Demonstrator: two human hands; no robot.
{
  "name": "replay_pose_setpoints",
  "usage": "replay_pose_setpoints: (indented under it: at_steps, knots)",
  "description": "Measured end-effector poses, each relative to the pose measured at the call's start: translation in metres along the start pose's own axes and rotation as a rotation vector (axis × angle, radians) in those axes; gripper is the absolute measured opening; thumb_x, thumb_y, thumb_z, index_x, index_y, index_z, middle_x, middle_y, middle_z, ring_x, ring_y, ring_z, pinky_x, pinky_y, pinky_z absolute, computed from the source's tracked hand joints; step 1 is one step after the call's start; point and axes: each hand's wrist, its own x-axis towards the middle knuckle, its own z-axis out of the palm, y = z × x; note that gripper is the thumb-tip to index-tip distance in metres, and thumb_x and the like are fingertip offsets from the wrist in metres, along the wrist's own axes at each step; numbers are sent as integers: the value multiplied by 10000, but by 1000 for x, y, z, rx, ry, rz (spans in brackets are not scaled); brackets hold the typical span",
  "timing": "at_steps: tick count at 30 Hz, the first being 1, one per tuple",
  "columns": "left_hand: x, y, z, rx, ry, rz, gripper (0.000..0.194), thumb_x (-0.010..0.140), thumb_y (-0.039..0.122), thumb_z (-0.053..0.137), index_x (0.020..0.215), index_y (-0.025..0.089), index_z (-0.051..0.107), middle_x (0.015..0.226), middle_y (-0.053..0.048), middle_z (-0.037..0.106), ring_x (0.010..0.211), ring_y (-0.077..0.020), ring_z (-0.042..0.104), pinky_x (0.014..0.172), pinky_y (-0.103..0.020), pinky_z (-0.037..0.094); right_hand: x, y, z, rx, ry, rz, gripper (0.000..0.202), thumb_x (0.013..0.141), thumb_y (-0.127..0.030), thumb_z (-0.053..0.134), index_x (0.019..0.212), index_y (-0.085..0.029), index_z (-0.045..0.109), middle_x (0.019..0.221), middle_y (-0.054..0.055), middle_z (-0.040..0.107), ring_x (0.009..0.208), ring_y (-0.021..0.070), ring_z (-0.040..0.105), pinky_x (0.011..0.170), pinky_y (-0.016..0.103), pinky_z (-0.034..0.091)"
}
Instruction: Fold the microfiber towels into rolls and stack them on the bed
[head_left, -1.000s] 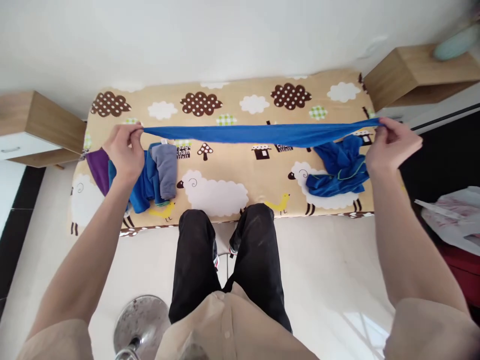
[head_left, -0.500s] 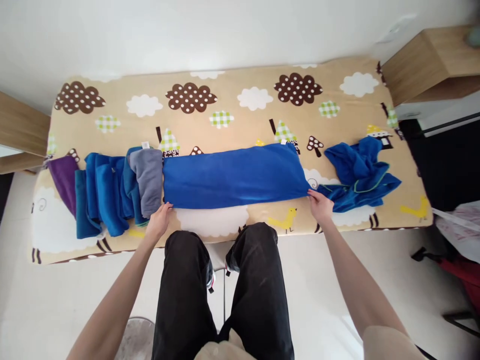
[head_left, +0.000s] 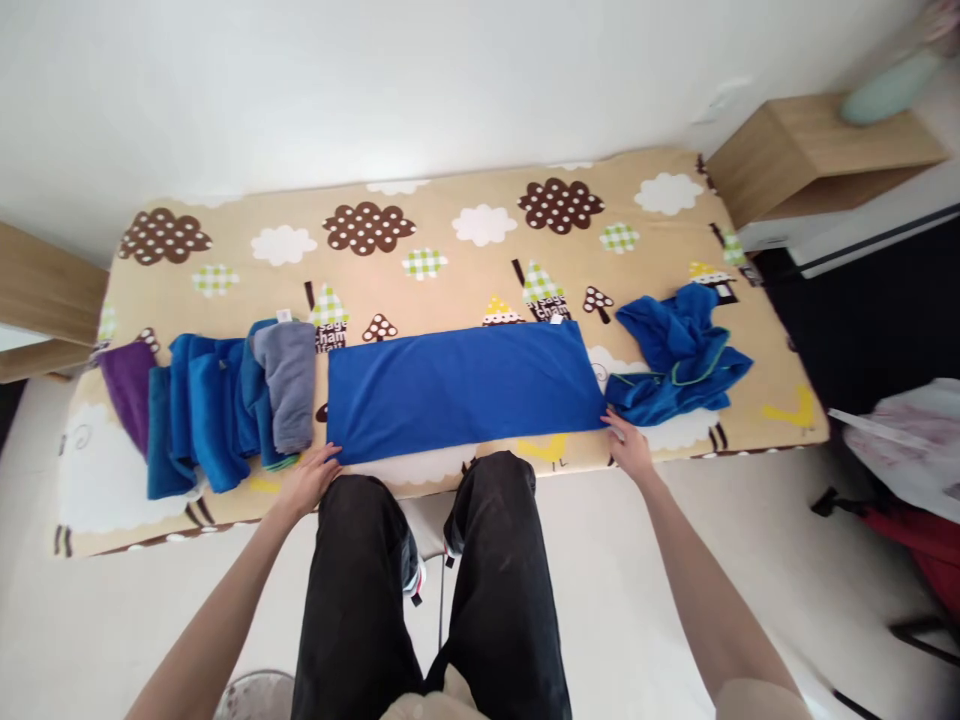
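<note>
A blue towel [head_left: 465, 390] lies flat as a long strip on the patterned bench cover [head_left: 420, 300], a small white tag at its top right edge. My left hand [head_left: 313, 478] rests at its lower left corner, fingers spread. At the lower right corner is my right hand [head_left: 626, 445], its fingers apart and touching the edge. Just right of the strip lies a crumpled blue towel [head_left: 679, 360] with green edging. To the left sit several folded blue towels [head_left: 214, 415], a grey towel [head_left: 289, 385] and a purple one [head_left: 131, 390].
A wooden shelf box [head_left: 810, 150] with a pale green vase [head_left: 889, 90] stands at the back right. Another wooden piece [head_left: 49, 285] is at the left. A white wall runs behind the bench. A white bag [head_left: 907, 450] lies at the right.
The blue strip's lower right corner is no longer pulled out; its edges lie straighter and flatter. Fingers of both hands have loosened from the corners. The camera view has shifted slightly.
</note>
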Motion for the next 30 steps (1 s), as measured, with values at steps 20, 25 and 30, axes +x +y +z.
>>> replay_pose_setpoints:
  at_steps: [20, 25, 30]
  knots:
    - [28, 3, -4, 36, -410, -234, 502, 939, 505, 249, 848, 199, 636, 944, -126, 696, 956, -276, 688, 886, -330, 487, 140, -58, -66, -585, -362, 391, 702, 943, -409, 553, 1552, -102, 386, 1379, 279, 597, 1253, 413, 599, 1024, 559, 474]
    - [50, 8, -31, 135, -604, -341, 386, 939, 412, 333, 781, 194, 608, 781, -80, 692, 814, -233, 680, 781, -281, 479, 87, -87, -7, -558, -348, -88, 574, 1013, -325, 404, 1551, -124, 415, 1615, 193, 390, 1462, 357, 410, 1166, 517, 371]
    - [86, 32, -43, 85, -79, -272, 362, 927, 360, 349, 1005, 177, 651, 1045, -147, 708, 1034, -266, 675, 997, -371, 496, 74, -95, 29, -480, -322, -260, 595, 1041, -359, 340, 1587, -124, 367, 1679, 146, 277, 1557, 302, 249, 1238, 511, 280]
